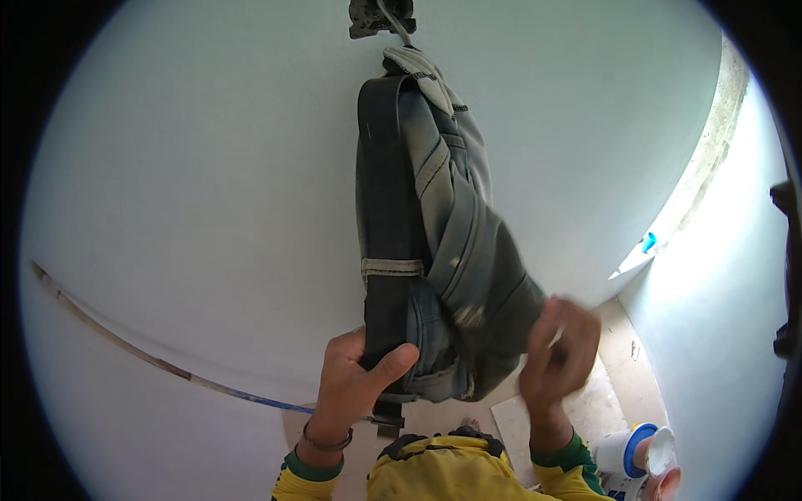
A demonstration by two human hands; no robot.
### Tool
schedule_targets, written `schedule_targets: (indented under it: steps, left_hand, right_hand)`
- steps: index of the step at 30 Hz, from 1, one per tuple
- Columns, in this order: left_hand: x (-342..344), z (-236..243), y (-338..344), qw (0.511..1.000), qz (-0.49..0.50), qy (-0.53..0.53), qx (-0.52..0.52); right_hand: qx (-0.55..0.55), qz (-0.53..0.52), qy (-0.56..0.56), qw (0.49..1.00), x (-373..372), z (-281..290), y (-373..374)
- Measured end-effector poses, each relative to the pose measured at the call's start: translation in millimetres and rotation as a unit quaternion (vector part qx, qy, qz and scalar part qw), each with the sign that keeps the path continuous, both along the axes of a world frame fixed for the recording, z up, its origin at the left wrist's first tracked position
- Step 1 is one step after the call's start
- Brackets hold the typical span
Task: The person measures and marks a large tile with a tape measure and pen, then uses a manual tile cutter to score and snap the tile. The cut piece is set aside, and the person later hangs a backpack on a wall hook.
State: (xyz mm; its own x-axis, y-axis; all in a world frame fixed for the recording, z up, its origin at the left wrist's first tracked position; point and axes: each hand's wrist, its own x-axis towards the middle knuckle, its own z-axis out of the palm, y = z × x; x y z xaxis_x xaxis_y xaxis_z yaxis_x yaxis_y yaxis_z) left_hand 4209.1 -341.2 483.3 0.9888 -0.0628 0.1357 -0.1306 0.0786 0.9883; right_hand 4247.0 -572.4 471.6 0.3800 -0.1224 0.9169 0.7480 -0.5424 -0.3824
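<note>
Grey-blue faded jeans (455,200) hang against the pale wall from a cord at the top. A wide black belt (388,184) runs down their left side, through a pale belt loop. Low on the belt, my left hand (359,367) is closed around it, with the thumb lying across its front at the edge of the denim. A dark buckle end (389,417) dangles below that hand. My right hand (561,346) is at the lower right edge of the jeans, its fingers curled and smeared by motion. Whether it grips the cloth is unclear.
A dark wall box (382,17) with the cord sits above the jeans. A long thin pole (175,371) leans along the wall at left. White buckets (622,451) stand on the floor at lower right. A small blue object (649,242) lies on the bright window ledge.
</note>
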Motion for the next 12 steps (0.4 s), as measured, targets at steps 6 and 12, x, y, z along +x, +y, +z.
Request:
schedule_targets:
  steps: [6,12]
  left_hand:
    - [-18,18,2,0.990,0.036,-0.132,0.028]
    - [-17,24,16,0.972,-0.010,-0.214,0.092]
  right_hand:
    - [-0.061,0.353,0.143,0.922,-22,15,63]
    - [-0.420,0.389,0.477,0.667,1,53,56]
